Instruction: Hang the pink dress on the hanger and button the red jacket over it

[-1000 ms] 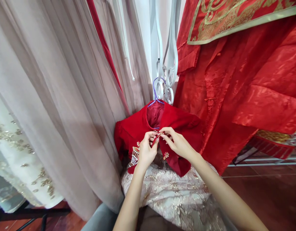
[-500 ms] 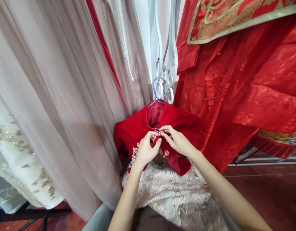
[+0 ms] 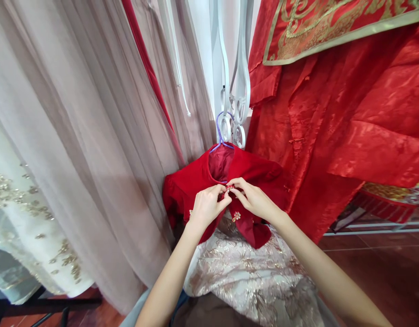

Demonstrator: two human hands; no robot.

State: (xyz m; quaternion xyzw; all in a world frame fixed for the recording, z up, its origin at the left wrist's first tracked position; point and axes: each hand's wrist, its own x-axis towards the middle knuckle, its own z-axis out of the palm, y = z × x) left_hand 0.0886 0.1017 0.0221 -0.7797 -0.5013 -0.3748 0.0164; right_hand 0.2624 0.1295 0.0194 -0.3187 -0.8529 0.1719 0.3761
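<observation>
A short red velvet jacket [image 3: 194, 177] hangs on a purple hanger [image 3: 218, 126], its collar open at the top. At the front just below the neckline sits a jewelled frog button [image 3: 229, 187], where the fingertips of both hands meet. My left hand [image 3: 208, 206] is closed in a pinch on the left front edge beside the button. My right hand [image 3: 254, 198] pinches the button from the right. Lower on the right front is another jewelled fastener [image 3: 236, 216]. Fingers partly hide how the button and its loop lie.
White scrolled metalwork [image 3: 241, 109] holds the hanger. Pale sheer fabric [image 3: 90, 136] hangs at left, by a white gown with gold trim [image 3: 59, 254]. Red satin garments [image 3: 332, 122] hang at right. Pale gold-patterned brocade [image 3: 250, 277] lies below the jacket.
My left hand has shifted slightly right and up, its fingertips now against those of my right hand at the button. It now covers more of the left-side ornament. My right hand has barely moved.
</observation>
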